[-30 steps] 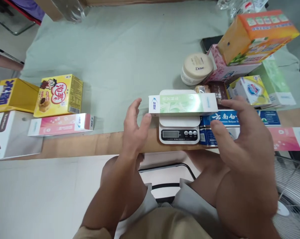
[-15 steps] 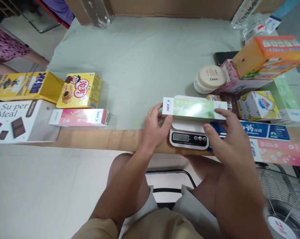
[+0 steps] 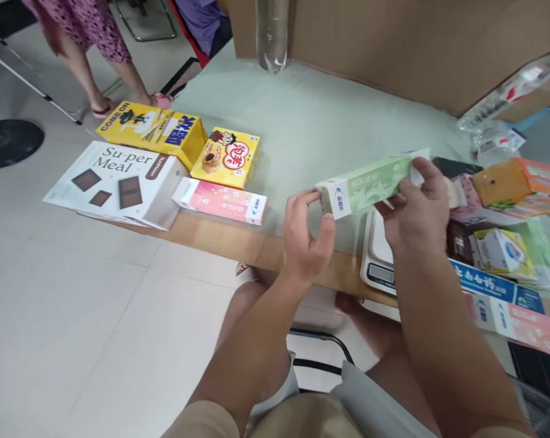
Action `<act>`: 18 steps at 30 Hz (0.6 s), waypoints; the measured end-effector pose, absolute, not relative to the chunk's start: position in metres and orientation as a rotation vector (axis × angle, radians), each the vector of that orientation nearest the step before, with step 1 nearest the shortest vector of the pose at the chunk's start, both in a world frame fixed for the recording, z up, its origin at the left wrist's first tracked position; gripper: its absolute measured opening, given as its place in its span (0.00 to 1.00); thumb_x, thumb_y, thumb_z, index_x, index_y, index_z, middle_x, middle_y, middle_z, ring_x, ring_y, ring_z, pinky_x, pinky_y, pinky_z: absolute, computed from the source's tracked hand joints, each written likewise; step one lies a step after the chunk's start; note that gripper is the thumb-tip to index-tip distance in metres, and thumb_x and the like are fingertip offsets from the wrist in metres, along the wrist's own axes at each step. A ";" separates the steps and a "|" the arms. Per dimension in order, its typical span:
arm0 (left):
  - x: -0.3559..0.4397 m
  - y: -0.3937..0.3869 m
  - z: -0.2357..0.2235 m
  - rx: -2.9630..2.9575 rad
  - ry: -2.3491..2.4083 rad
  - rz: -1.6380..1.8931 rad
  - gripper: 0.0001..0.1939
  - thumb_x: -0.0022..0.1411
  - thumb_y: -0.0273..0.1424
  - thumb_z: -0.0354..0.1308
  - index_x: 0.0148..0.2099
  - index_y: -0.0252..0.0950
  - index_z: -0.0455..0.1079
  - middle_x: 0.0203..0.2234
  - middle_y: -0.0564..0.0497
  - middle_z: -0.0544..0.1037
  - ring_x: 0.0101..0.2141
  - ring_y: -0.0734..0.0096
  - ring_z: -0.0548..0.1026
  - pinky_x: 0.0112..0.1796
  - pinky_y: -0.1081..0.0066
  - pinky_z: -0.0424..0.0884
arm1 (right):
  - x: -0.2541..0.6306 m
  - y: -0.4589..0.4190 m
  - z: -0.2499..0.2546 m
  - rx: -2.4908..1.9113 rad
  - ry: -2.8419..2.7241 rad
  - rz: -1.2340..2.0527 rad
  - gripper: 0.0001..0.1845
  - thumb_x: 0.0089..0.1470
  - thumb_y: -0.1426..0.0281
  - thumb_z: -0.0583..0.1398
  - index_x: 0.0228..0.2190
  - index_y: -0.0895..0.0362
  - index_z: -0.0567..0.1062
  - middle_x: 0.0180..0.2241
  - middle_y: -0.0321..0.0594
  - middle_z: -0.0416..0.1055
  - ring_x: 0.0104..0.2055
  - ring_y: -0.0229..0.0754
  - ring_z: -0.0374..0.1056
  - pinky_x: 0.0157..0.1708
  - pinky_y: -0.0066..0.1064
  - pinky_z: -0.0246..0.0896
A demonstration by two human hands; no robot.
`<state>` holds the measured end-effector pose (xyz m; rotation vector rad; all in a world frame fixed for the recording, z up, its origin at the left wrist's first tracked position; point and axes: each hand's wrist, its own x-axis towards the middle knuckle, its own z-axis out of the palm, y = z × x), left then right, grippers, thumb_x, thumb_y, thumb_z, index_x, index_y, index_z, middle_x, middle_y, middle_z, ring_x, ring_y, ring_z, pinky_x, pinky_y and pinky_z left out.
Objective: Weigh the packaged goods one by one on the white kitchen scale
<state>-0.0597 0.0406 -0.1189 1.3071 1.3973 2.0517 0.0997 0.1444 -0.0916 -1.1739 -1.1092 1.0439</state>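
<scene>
A green and white toothpaste box is held in the air, tilted with its right end higher. My right hand grips that right end between thumb and fingers. At the box's left end, my left hand is closed with fingertips and thumb against it. Below and to the right, a white kitchen scale stands at the table's front edge, partly hidden by my right forearm. A pink toothpaste box lies left of my left hand, beside a yellow snack box.
Left, a white Su-per Meal box and a yellow carton stand together. Right are an orange box, a yellow-white box and a blue toothpaste box. Plastic bottles line the cardboard. A person's legs show behind.
Both hands have lifted the green toothpaste box off the scale and moved it leftward and away from it. The view has turned left.
</scene>
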 end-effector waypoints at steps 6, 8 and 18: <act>-0.119 0.032 -0.110 1.389 1.750 2.278 0.11 0.72 0.37 0.52 0.49 0.38 0.69 0.47 0.43 0.73 0.54 0.58 0.75 0.62 0.53 0.69 | -0.001 0.221 -0.100 -1.264 -1.281 1.141 0.26 0.54 0.70 0.62 0.53 0.40 0.66 0.53 0.32 0.73 0.36 0.36 0.73 0.36 0.35 0.77; -0.133 0.030 -0.110 1.329 1.867 2.230 0.09 0.69 0.33 0.53 0.49 0.37 0.69 0.46 0.43 0.72 0.55 0.59 0.74 0.65 0.52 0.65 | -0.030 0.243 -0.107 -1.357 -1.465 1.146 0.31 0.57 0.70 0.62 0.59 0.40 0.61 0.62 0.36 0.69 0.39 0.38 0.74 0.43 0.40 0.79; -0.162 0.023 -0.118 1.125 2.318 1.310 0.25 0.61 0.35 0.59 0.60 0.35 0.69 0.67 0.34 0.67 0.73 0.40 0.56 0.71 0.39 0.51 | -0.101 0.259 -0.131 -1.558 -1.957 1.035 0.31 0.57 0.69 0.63 0.62 0.52 0.69 0.65 0.44 0.70 0.67 0.54 0.67 0.72 0.60 0.55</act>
